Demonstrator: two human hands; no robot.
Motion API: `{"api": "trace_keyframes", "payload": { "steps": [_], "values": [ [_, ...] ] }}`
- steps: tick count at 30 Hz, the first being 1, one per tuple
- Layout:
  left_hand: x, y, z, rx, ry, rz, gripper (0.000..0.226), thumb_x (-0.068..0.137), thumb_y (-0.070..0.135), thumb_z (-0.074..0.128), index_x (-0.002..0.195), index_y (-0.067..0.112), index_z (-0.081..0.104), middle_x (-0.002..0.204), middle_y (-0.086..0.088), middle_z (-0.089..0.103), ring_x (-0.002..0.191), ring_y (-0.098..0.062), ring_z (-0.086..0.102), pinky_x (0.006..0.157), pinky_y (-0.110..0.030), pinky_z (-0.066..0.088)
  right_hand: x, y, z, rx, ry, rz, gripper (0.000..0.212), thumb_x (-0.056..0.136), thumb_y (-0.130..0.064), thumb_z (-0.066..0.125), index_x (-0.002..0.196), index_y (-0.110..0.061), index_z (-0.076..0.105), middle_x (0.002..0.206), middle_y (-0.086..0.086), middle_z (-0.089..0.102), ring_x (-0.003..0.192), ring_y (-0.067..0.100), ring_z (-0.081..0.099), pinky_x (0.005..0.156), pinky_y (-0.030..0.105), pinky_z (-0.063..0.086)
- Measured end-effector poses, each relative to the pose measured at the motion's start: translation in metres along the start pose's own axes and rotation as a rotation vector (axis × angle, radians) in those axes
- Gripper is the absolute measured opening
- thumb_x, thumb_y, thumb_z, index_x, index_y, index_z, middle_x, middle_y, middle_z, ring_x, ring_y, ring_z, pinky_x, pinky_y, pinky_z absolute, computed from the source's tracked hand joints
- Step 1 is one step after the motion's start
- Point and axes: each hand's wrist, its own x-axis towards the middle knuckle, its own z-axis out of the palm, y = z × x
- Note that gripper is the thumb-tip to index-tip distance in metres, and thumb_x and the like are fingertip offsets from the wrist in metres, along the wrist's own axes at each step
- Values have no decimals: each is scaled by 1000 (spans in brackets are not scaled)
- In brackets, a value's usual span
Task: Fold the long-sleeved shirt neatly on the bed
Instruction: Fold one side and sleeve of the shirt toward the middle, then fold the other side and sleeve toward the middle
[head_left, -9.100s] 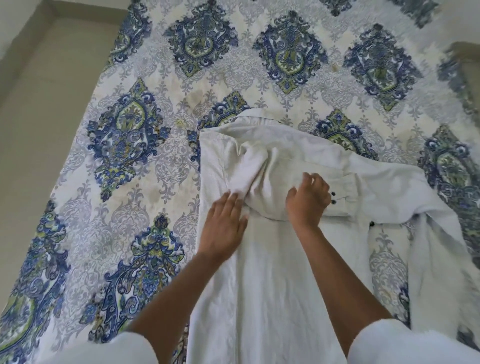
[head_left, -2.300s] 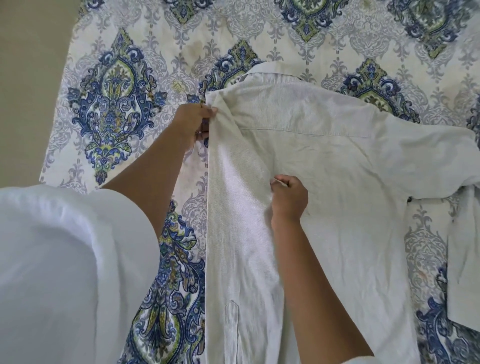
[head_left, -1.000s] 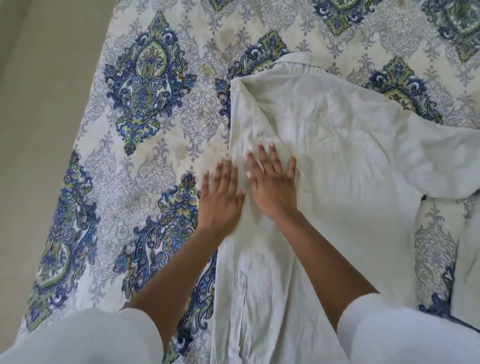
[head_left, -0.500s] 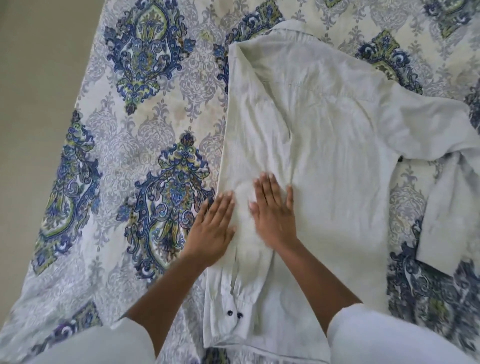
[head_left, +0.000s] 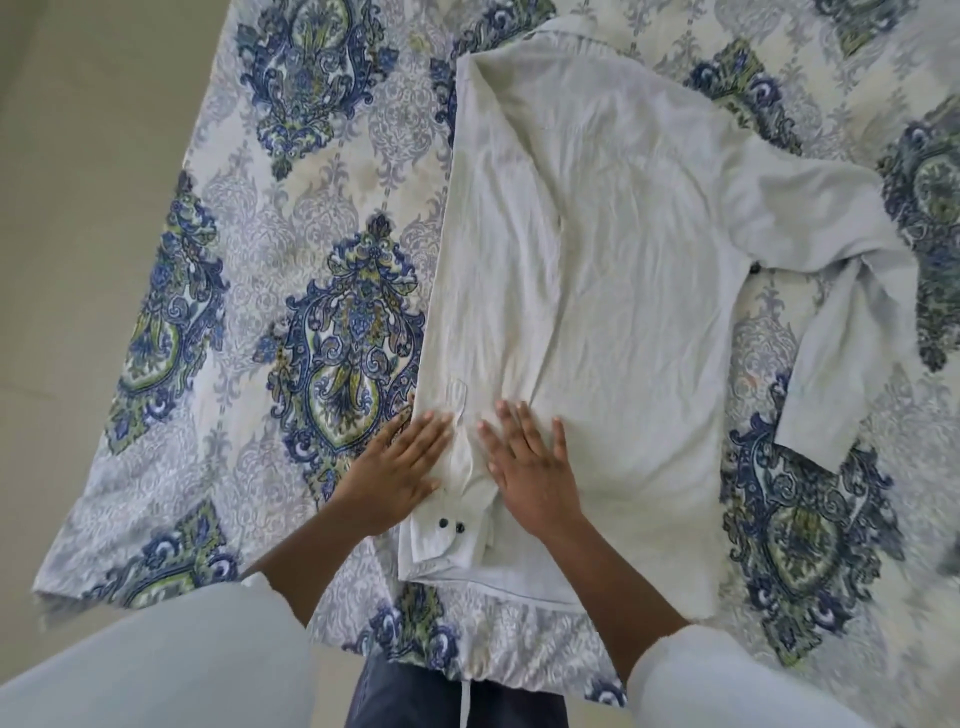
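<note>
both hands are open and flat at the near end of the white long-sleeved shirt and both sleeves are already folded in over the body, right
Not quite: only the sleeve with the dark-buttoned cuff is folded in, by the left hand and right hand. The other sleeve lies spread on the blue patterned bedspread beside the white long-sleeved shirt, as the head view shows.

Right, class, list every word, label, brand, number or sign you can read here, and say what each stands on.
None can be read.
The white shirt shows no label or brand, only dark buttons on its folded cuff.
The bedsheet bears blue and green ornaments, no letters or numbers.
</note>
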Motion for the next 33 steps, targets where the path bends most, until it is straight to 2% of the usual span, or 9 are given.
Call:
{"api": "trace_keyframes", "payload": {
  "steps": [4, 7, 10, 13, 16, 21, 24, 28, 33],
  "values": [
    [2, 4, -18, -2, -17, -2, 64, 95, 46, 21, 148, 10, 13, 157, -7, -5, 145, -22, 0, 115, -43, 6, -6, -2, -8, 75, -90, 20, 51, 85, -36, 30, 129, -29, 55, 140, 1, 51, 130, 22, 47, 97, 55, 41],
    [9, 5, -23, -42, -24, 5, 61, 95, 45, 22, 144, 9, 27, 157, -6, 15, 145, -18, 8, 114, -41, 5, -7, -1, -19, 106, -73, 3, 53, 82, -35, 26, 120, -29, 63, 134, -5, 56, 129, 17, 49, 97, 52, 42],
    [27, 10, -40, -60, 28, 42, 59, 96, 41, 19, 115, 10, 66, 123, -7, 64, 119, -19, 57, 105, -36, 34, 0, 7, -26, 350, -48, -9, 68, 82, -39, 8, 130, -20, 52, 148, -3, 41, 142, 16, 28, 114, 46, 18],
    [60, 18, -74, -73, 137, 10, 48, 87, 36, 28, 81, 16, 71, 86, -2, 70, 86, -19, 67, 75, -30, 54, 12, 21, -42, 754, 56, 253, 45, 94, -29, 27, 127, -14, 55, 133, 6, 55, 127, 22, 47, 107, 34, 34],
    [109, 24, -107, -317, 71, -104, 57, 87, 39, 14, 94, 10, 62, 97, -8, 62, 92, -26, 59, 77, -37, 46, 23, 43, -57, 1016, 149, 433, 34, 96, -14, 40, 125, -14, 58, 128, 5, 60, 121, 19, 53, 102, 27, 38],
    [173, 40, -139, -660, 82, -268, 28, 96, 17, 34, 105, 6, 59, 109, -7, 58, 106, -24, 53, 85, -37, 44, 34, 88, -73, 1304, 303, 625, 27, 94, -6, 45, 111, -6, 65, 116, 7, 66, 113, 21, 58, 100, 27, 42],
    [195, 32, -143, -687, 132, -365, 33, 94, 12, 36, 122, 9, 55, 126, -5, 53, 118, -21, 49, 92, -33, 41, 47, 107, -73, 1353, 290, 614, 26, 93, -5, 45, 110, -6, 65, 108, 5, 66, 111, 24, 59, 102, 39, 44],
    [222, 1, -155, -681, 270, -528, 38, 93, 4, 34, 126, 8, 53, 124, -12, 53, 118, -28, 48, 92, -39, 40, 85, 112, -89, 1378, 250, 558, 26, 92, -10, 47, 111, -5, 65, 103, 3, 63, 106, 25, 60, 101, 41, 45],
    [270, -45, -174, -521, 181, -419, 43, 97, 11, 33, 137, 21, 43, 125, -8, 55, 118, -24, 47, 89, -40, 43, 151, 112, -113, 1304, 266, 566, 34, 89, -11, 43, 118, -8, 60, 107, 10, 66, 99, 20, 58, 96, 37, 44]
  ]
}}
